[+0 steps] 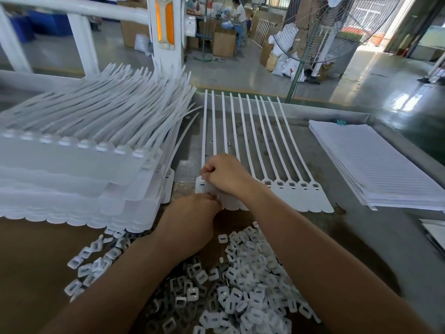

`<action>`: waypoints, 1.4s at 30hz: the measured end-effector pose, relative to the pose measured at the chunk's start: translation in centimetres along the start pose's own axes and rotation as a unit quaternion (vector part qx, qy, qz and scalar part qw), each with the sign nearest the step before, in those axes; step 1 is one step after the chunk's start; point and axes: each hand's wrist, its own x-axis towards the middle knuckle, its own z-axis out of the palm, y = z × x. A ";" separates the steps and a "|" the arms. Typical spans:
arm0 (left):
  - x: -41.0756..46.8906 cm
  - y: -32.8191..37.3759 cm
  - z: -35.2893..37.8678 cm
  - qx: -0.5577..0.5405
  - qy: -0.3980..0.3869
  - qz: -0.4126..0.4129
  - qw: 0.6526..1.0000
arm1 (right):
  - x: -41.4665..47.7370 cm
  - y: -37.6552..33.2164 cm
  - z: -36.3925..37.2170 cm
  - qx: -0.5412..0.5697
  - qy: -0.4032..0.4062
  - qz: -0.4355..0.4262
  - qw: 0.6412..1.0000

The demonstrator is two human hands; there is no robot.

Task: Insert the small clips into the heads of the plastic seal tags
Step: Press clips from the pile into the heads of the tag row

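Room: a big work hall with a fan (337, 27) and boxes far behind.
Table (337, 237): grey, with a brown board (36, 249) on its near left part.
Row of seal tags (289, 189): lies flat in the middle of the table, tails pointing to the far edge, flat label ends toward the near edge.
Heads (292, 183): small square holes where each tail meets its label.
Small clips (252, 273): a loose pile at the near edge.
Right hand (224, 174): fingers curled tight, tips down on the head at the left end of the row. A clip under them is hidden, so I cannot tell.
Left hand (192, 213): seems to pinch the near edge of the row, holding it down.
How it handles: the clips look tiny, light and slippery, so pinch one by its sides. The tags look thin and bendy, so hold the flat label part.
Other things: a tall stack of tags (84, 169) on the left side, white sheets (375, 165) on the right side.
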 end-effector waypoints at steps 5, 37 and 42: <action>0.2 0.0 0.0 -0.008 -0.003 -0.007 1.000 | -0.1 0.0 0.5 -0.040 0.016 0.004 0.999; -0.1 -0.2 -0.3 -0.037 -0.007 -0.029 0.999 | -8.4 0.7 -5.4 -0.016 -0.093 -0.033 0.995; 0.1 0.0 -0.4 -0.034 -0.032 -0.041 0.998 | -9.4 2.0 -5.0 -0.055 -0.124 -0.003 0.991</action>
